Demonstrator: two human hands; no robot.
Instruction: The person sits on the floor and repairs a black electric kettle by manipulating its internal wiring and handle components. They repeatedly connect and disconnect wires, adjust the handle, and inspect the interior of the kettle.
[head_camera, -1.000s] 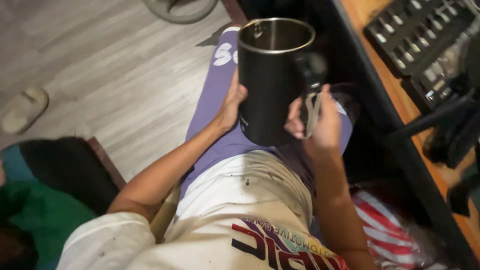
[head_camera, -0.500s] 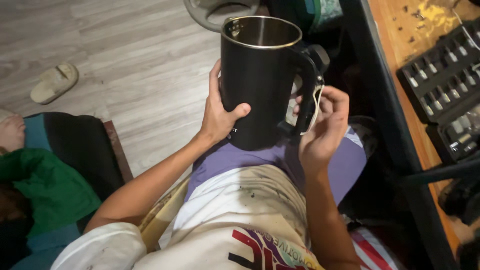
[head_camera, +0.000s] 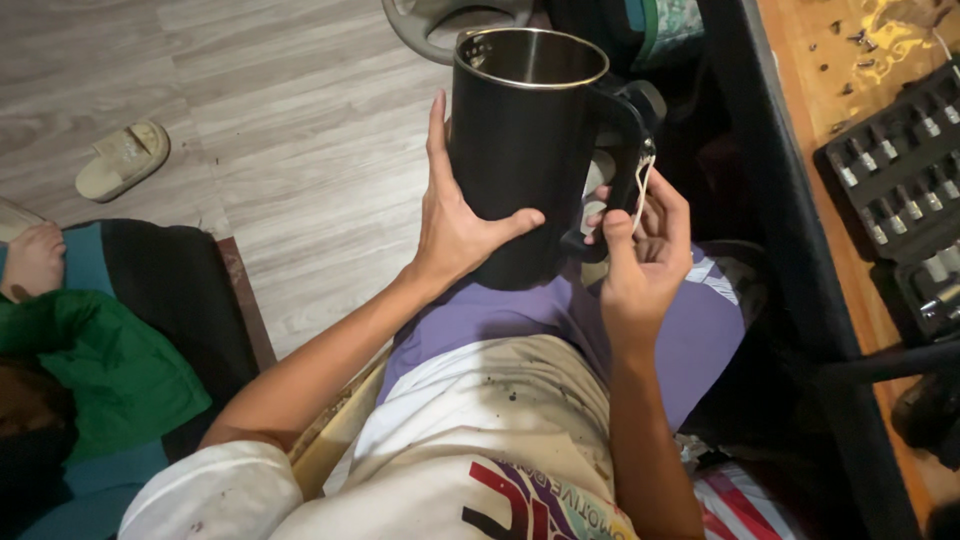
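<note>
A black electric kettle (head_camera: 515, 150) with a shiny steel inside and no lid stands upright on my lap. My left hand (head_camera: 457, 222) wraps around its body from the left side, thumb across the front. At the kettle's black handle (head_camera: 622, 160) my right hand (head_camera: 640, 255) pinches a thin white wire (head_camera: 643, 185) that runs down along the handle. My purple shorts (head_camera: 690, 330) lie under the kettle.
A wooden bench (head_camera: 850, 80) at the right carries small screws and a black socket tool case (head_camera: 905, 180). A beige slipper (head_camera: 120, 160) lies on the grey plank floor. Another person in green (head_camera: 100, 370) lies at the left on a dark mat.
The kettle has stayed in both hands while it came closer and more upright on my lap. My left hand shifted from the far side to the front of the body.
</note>
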